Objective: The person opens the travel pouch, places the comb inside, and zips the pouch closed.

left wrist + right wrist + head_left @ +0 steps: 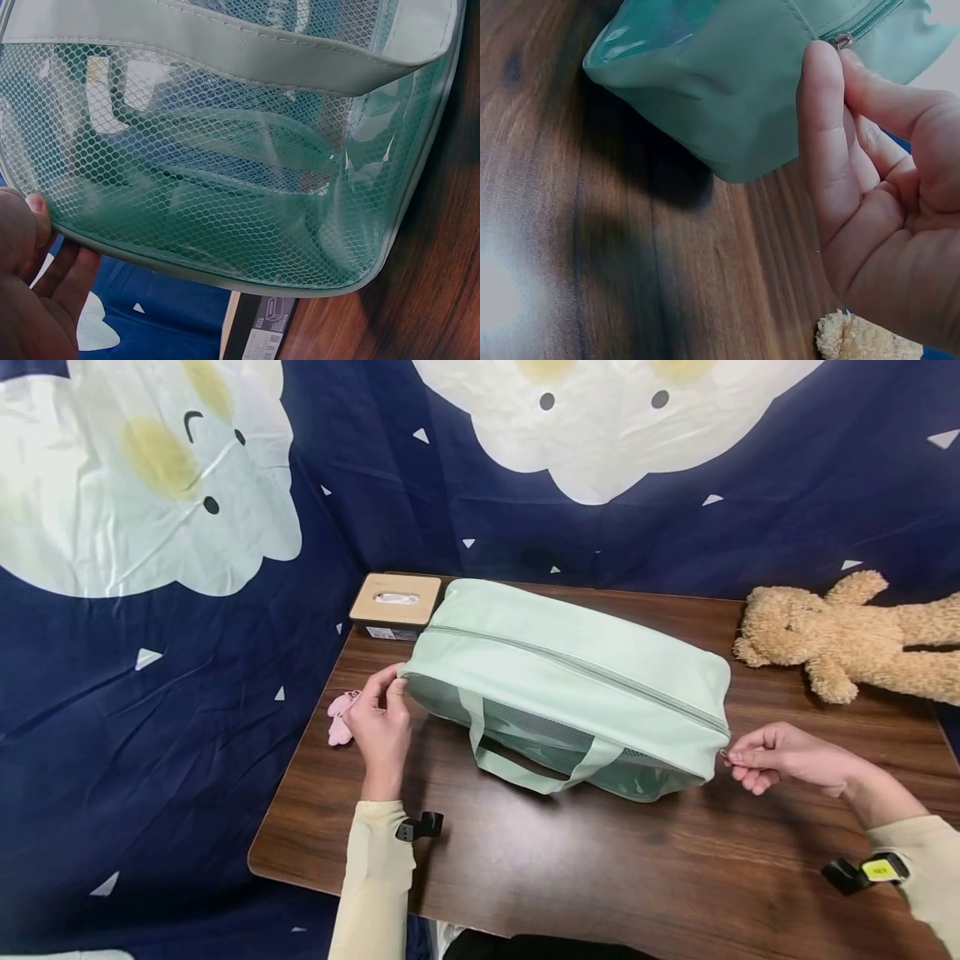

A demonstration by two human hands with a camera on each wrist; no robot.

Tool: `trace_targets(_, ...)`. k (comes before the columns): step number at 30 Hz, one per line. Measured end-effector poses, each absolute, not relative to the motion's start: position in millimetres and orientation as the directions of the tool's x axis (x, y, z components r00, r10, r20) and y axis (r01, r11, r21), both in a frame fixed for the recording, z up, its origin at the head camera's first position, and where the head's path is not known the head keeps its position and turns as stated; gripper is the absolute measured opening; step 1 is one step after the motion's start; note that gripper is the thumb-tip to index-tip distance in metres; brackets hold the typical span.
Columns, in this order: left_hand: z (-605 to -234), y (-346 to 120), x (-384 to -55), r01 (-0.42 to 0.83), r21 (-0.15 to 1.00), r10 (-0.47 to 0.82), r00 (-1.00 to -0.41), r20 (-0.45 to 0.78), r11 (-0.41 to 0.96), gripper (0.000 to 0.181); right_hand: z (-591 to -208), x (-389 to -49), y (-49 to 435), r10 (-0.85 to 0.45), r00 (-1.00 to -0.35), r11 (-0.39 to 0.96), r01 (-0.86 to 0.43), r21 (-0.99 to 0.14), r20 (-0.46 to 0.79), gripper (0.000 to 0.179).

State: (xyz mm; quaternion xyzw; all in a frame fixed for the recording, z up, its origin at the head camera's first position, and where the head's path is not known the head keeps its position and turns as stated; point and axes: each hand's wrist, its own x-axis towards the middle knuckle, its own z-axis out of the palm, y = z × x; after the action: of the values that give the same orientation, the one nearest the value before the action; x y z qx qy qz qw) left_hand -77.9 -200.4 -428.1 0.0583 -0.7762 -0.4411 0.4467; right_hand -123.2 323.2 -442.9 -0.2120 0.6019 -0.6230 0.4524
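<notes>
A pale green bag [577,652] with a mesh and clear plastic side [217,165] lies across the middle of the table. Its zipper [577,670] runs closed along the top, and a strap handle [525,770] hangs toward the front. My left hand [381,718] grips the bag's left edge between thumb and fingers. At the right end, my right hand [780,758] pinches the zipper pull [843,40] between thumb and forefinger, where the zipper meets its end.
A wood-topped tissue box [396,597] stands at the back left, close to the bag. Near my left hand lies a small pink charm [340,720]. A tan teddy bear [847,639] lies at the back right. Patterned navy cloth [480,510] hangs behind the table [570,868].
</notes>
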Motion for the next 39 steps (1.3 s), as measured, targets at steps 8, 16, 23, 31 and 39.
trace_targets(8,-431,-202,-78,0.301,0.74,-0.487,-0.596,0.638,0.601,0.012,-448,-121,321,-0.812,-0.512,0.13,0.311,-0.941,-0.281,0.04)
trace_targets(16,-432,-203,-79,0.301,0.734,-0.483,-0.592,0.644,0.609,0.012,-449,-116,315,-0.752,-0.584,0.163,0.286,-0.944,-0.306,0.041)
trace_targets(23,-431,-204,-78,0.306,0.738,-0.485,-0.594,0.642,0.601,0.012,-449,-113,310,-0.7,-0.64,0.19,0.262,-0.946,-0.318,0.043)
trace_targets(31,-428,-204,-75,0.306,0.76,-0.502,-0.602,0.621,0.574,0.012,-451,-106,306,-0.661,-0.676,0.175,0.284,-0.943,-0.326,0.043)
trace_targets(39,-429,-205,-74,0.326,0.767,-0.49,-0.618,0.615,0.553,0.013,-449,-94,301,-0.585,-0.767,0.16,0.21,-0.964,-0.264,0.039)
